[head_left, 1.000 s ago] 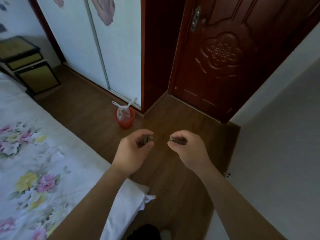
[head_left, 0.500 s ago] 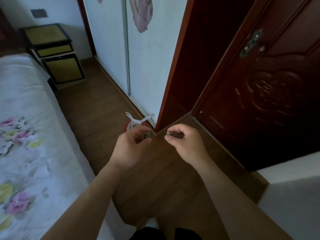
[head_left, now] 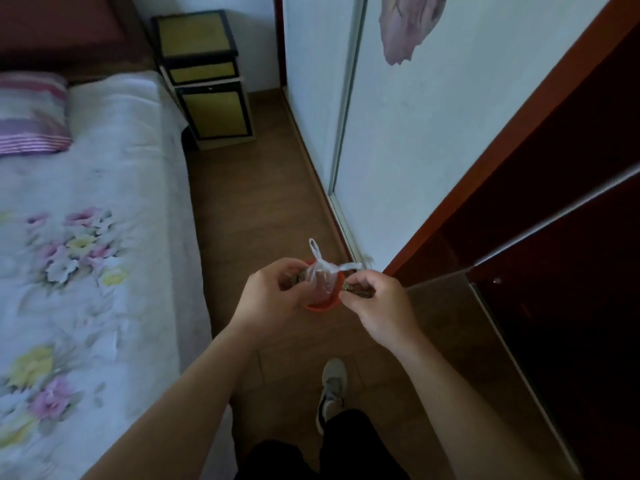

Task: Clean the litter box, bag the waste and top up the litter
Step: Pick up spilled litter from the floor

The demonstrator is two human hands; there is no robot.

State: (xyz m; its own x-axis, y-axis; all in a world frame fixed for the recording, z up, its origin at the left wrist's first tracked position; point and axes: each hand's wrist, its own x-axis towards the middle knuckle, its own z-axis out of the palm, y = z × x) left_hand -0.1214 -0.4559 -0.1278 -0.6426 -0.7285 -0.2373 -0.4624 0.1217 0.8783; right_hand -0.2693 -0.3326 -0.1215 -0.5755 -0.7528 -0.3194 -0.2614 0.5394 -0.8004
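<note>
— Both hands now hover over the red bin [head_left: 320,305], which stood farther ahead before.
— Grips?
— Left hand [head_left: 268,294] pinches a brownish clump [head_left: 300,278]; right hand [head_left: 377,308] pinches a second clump [head_left: 362,292], both half hidden by fingers. Plastic bag [head_left: 320,268] sticks up between them.
— Room?
— Bed [head_left: 86,254] left, wardrobe door [head_left: 433,133] right; narrow floor [head_left: 263,202] between.

A floral bed [head_left: 104,271] lies left of the grip, with a striped pillow [head_left: 31,116] and a yellow nightstand [head_left: 207,81] far beyond. White sliding doors [head_left: 433,150] stand beyond-right, and a grey shoe [head_left: 333,386] is below.
</note>
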